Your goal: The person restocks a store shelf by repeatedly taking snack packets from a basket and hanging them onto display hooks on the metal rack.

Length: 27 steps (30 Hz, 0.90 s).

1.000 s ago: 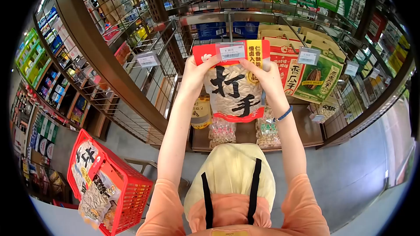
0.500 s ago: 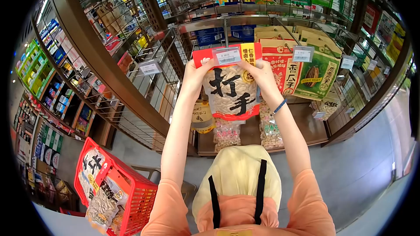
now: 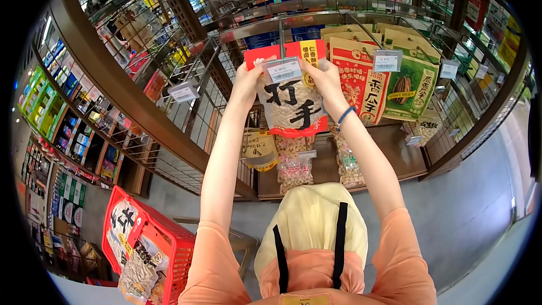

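Observation:
Between my two hands is a red-and-clear snack bag (image 3: 293,104) with large black characters and pale seeds or nuts inside. My left hand (image 3: 247,83) grips its upper left edge, and my right hand (image 3: 326,83) its upper right, thumbs on the front. A price tag (image 3: 282,70) on the end of a metal display hook overlaps the bag's top; whether the bag hangs on that hook is hidden. Right of my right hand hang a red-and-tan seed bag (image 3: 361,82) and a green one (image 3: 411,82).
A red shopping basket (image 3: 179,257) at lower left holds similar bags (image 3: 138,274). Below my hands, bags of nuts (image 3: 294,176) and a yellow-and-white pack (image 3: 259,149) are by the bottom shelf (image 3: 324,174). A brown upright (image 3: 113,73) and wire mesh stand at left.
Both hands and the snack bag have moved slightly up and away, toward the rack. The grip looks the same. The view has shifted a little.

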{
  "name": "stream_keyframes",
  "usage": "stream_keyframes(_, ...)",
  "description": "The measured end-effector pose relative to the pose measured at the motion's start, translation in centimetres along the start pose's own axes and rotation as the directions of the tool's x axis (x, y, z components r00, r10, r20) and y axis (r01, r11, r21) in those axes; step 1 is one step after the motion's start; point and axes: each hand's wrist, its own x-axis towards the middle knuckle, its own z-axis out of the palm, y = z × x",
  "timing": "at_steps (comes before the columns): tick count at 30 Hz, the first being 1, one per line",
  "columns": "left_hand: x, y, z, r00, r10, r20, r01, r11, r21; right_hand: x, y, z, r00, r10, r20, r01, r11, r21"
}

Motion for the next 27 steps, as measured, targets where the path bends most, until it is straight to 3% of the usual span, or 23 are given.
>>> stream_keyframes(5,1.5,0.0,0.2,1.0,-0.03,0.006,0.031,0.997,-0.067,3.0,3.2,-0.4,0.988,-0.109,-0.108,0.102,0.992,-0.071)
stream_keyframes(13,3.7,-0.9,-0.1,0.998,-0.016,-0.052,0.018,0.999,0.03,5.1,5.1,-0.2,0.97,-0.088,-0.225,0.032,0.97,-0.242)
stream_keyframes(18,4.2,-1.6,-0.4,0.997,-0.002,-0.075,0.009,0.995,0.095,5.1,5.4,0.2,0.978,0.014,-0.208,-0.038,0.993,-0.112)
stream_keyframes(21,3.8,-1.6,-0.2,0.995,-0.025,-0.101,0.033,0.997,0.071,5.0,5.5,0.0,0.973,0.034,-0.228,-0.061,0.992,-0.11)
stream_keyframes(23,3.2,-1.3,-0.1,0.995,-0.053,-0.09,0.051,0.998,-0.032,3.6,4.4,0.0,0.984,0.107,-0.141,-0.115,0.992,-0.05)
stream_keyframes(26,2.6,-1.8,-0.9,1.0,-0.019,0.018,0.019,0.999,0.042,2.2,4.8,0.2,0.984,0.07,-0.164,-0.076,0.997,-0.026)
stream_keyframes(27,1.7,-1.9,-1.3,0.998,-0.049,-0.025,0.049,0.999,0.012,2.5,6.5,-0.1,0.973,0.005,-0.231,-0.037,0.99,-0.137)
